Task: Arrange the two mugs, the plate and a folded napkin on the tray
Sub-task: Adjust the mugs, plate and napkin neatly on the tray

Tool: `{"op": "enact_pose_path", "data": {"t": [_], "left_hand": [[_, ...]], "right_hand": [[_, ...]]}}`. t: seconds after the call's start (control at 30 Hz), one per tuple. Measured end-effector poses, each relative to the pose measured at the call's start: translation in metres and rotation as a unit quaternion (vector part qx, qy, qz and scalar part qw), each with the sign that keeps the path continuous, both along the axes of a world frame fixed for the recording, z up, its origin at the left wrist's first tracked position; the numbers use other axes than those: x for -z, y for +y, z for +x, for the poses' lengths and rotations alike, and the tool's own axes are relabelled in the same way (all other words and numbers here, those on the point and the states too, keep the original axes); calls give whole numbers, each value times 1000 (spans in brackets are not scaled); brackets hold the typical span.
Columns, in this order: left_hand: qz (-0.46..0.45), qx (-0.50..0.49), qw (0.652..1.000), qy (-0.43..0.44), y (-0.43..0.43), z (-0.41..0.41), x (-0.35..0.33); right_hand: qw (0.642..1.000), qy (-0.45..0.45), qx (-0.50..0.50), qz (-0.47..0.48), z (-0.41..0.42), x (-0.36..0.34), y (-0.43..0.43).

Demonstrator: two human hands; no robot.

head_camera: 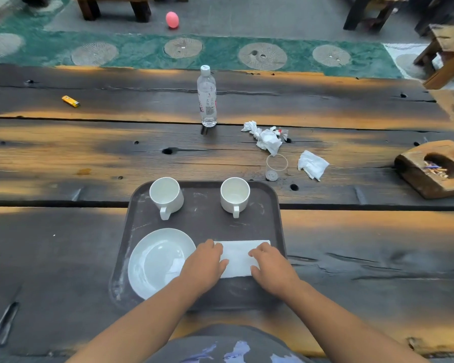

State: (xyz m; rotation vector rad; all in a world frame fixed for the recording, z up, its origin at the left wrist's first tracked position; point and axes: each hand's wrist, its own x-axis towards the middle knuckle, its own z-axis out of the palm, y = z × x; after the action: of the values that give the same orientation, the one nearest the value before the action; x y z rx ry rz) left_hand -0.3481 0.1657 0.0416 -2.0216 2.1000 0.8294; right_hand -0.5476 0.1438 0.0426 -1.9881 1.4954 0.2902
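Your left hand (203, 263) and right hand (269, 267) lie flat, fingers spread, pressing the folded white paper napkin (240, 256) at lower centre of the dark plastic tray (202, 226), beside the white plate (155, 260). Lift carelessly and the fold may spring open. Your palms hide its ends.

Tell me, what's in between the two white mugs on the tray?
Nothing. In the head view, the stretch between the left mug and the right mug is bare dark tray, only scuffed with pale marks.
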Motion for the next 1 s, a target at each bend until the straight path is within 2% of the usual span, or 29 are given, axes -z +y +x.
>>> {"op": "enact_pose_path", "data": {"t": [0.37,0.6,0.7,0.83,1.0], "left_hand": [[-2,10,1000,30,29,-11,14],[6,37,999,29,36,-9,23],[17,64,998,23,37,-9,28],[16,148,989,-23,41,-6,37],[17,165,985,-35,47,-1,44]], "right_hand": [[997,-5,-56,-43,-11,25,19],[999,10,-46,-24,-8,32,21],[998,22,-56,-17,-7,35,22],[998,24,-54,-18,-5,38,24],[998,24,-46,-24,-3,44,30]]}}
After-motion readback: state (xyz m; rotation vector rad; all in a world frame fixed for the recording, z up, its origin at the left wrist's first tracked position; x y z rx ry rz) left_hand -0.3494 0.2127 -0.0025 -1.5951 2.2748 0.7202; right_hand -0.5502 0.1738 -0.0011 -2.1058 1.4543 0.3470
